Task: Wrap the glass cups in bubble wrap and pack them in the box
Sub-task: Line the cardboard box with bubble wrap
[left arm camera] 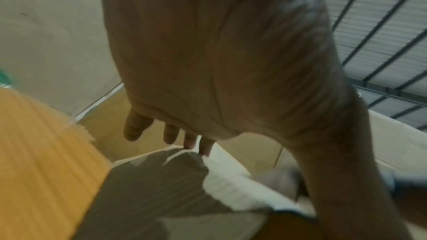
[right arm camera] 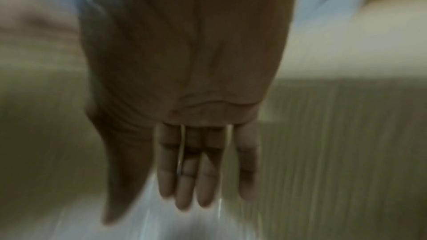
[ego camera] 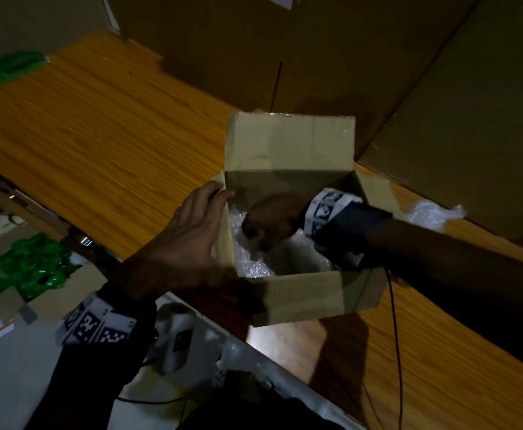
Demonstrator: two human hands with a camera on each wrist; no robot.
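Packing is the step in hand: the right hand [ego camera: 271, 221] reaches down inside the box [ego camera: 303, 294] on the counter [ego camera: 98, 144], fingers straight and together over bubble wrap [ego camera: 249, 262] at the bottom. Whether that wrap hides 1 cup, I cannot tell. Left hand [ego camera: 191, 231], spread, steadies the box's left wall. Next, probably seating the bundle snugly.

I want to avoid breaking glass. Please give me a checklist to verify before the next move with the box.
1. Box flaps open: ok.
2. Left hand steadies the box's left wall, fingers straight: ok.
3. Right hand inside the box, on the bubble wrap: ok.
4. Right hand's fingers straight, gripping nothing: ok.
5. Wrapped cup seated upright: cannot tell, hidden.
6. Box fully on the table: not ok, its near corner overhangs the edge.
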